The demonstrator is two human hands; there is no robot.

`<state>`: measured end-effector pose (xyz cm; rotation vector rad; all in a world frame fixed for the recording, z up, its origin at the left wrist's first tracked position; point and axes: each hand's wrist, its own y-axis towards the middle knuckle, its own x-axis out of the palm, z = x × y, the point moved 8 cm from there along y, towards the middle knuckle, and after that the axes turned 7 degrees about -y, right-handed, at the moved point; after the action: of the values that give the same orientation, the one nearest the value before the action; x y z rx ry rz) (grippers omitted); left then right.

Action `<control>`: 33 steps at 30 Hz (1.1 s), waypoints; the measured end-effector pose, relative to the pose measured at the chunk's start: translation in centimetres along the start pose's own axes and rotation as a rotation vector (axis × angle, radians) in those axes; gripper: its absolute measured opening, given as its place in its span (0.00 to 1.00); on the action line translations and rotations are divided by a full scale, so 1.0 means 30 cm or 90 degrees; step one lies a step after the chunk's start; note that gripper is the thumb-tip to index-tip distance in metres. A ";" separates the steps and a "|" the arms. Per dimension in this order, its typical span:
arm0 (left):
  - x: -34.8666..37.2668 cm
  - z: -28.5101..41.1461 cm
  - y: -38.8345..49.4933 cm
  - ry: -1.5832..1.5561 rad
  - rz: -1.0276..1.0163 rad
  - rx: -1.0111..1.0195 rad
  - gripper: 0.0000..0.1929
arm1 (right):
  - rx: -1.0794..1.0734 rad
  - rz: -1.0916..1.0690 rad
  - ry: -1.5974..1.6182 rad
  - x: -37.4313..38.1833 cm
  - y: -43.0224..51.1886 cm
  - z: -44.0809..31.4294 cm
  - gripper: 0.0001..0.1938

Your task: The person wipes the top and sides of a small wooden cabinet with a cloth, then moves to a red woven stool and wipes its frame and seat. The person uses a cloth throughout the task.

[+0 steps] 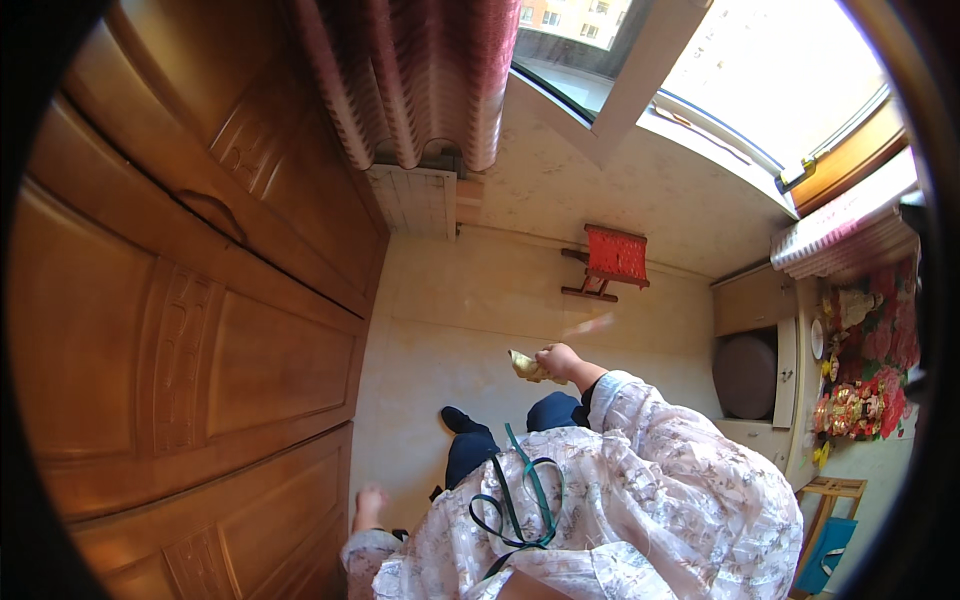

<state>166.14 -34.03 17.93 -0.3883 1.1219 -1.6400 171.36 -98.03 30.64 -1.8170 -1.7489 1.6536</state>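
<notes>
My right hand (559, 361) grips a crumpled yellowish cloth (529, 367) in front of my body, above the pale tiled floor (420, 360). One end of the cloth hangs out to the left of the fingers. My left hand (372, 499) hangs low at the left side, close to the wooden wardrobe doors (277, 360). It is blurred, and its fingers cannot be made out clearly. I wear a pale floral top with a green ribbon tie (529, 480) hanging at the front. Below it show dark trousers and a dark shoe (454, 420).
A folding stool with a red woven seat (616, 255) stands by the wall under the window. Pink curtains (427, 82) hang beside a radiator cover (416, 199). At right, a low cabinet (750, 304) holds a round brown object (745, 376); ornaments (851, 409) stand on top.
</notes>
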 end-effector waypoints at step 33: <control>1.440 -0.084 0.002 0.385 -0.237 -0.434 0.64 | 0.190 0.267 0.982 -0.194 1.678 1.242 0.19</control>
<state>147.70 -70.88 4.74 -0.5765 2.1891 -1.7000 177.26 -139.46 -16.29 -2.2320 -0.4228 0.1278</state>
